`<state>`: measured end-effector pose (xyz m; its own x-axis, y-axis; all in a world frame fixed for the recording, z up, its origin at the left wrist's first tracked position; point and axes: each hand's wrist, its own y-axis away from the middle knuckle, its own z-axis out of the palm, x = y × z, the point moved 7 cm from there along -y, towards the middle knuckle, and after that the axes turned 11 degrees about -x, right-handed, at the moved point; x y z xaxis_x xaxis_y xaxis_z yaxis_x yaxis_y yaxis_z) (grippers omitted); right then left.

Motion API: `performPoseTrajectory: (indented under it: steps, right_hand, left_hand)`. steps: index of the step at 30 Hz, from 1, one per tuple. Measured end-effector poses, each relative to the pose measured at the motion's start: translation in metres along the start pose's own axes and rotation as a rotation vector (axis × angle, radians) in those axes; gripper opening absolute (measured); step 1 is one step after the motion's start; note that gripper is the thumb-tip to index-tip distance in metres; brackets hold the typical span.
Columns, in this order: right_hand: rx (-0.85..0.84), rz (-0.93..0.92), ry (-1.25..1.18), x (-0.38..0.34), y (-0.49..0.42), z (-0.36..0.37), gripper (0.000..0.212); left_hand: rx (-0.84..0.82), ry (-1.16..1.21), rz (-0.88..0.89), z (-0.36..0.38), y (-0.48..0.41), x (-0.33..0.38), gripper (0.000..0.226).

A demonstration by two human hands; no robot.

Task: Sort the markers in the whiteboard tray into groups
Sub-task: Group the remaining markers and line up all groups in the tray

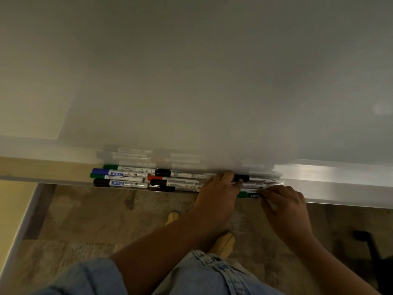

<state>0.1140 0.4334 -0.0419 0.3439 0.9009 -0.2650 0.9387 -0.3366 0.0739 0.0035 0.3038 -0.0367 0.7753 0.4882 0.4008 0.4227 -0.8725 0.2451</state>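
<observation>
Several markers lie lengthwise in the whiteboard tray [331, 188]. At the left are a green-capped marker [127, 168], a blue-capped marker [119, 173], a second green one [116, 177] and a black-capped marker [119, 183]. In the middle lie two black-capped markers [180, 173] and a red-capped marker [170, 178]. My left hand [217, 194] rests on the markers right of centre, fingertips touching a black-capped one [242, 178]. My right hand [285, 207] pinches a green marker [247, 195] at the tray's front edge.
The whiteboard [191, 71] fills the upper view and reflects the markers. Below the tray are a patterned floor [85, 231], my feet in tan shoes [223, 243] and light denim clothing [212, 277]. A dark chair base [370, 248] stands at the lower right.
</observation>
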Motion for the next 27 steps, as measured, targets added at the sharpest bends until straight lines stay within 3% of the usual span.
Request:
performPoseTrajectory:
  steps: [8, 12, 15, 20, 27]
  right_hand:
    - [0.018, 0.045, -0.073, -0.002, -0.006, -0.002, 0.019]
    - [0.056, 0.066, -0.115, 0.005, -0.003, -0.006, 0.021]
    - [0.017, 0.039, -0.105, -0.001, -0.004, 0.000, 0.017]
    - [0.014, 0.018, -0.174, -0.013, -0.011, -0.001, 0.014]
    - [0.143, 0.454, -0.384, 0.030, 0.001, -0.014, 0.033]
  left_hand:
    - [0.058, 0.103, -0.008, -0.008, 0.005, -0.006, 0.052]
    - [0.078, 0.090, 0.032, -0.013, 0.012, -0.003, 0.016]
    - [0.039, 0.043, 0.002, -0.008, 0.010, -0.003, 0.009]
    - [0.049, 0.076, -0.084, -0.008, 0.009, -0.015, 0.017]
    - [0.102, -0.046, 0.032, -0.005, 0.008, -0.006, 0.046]
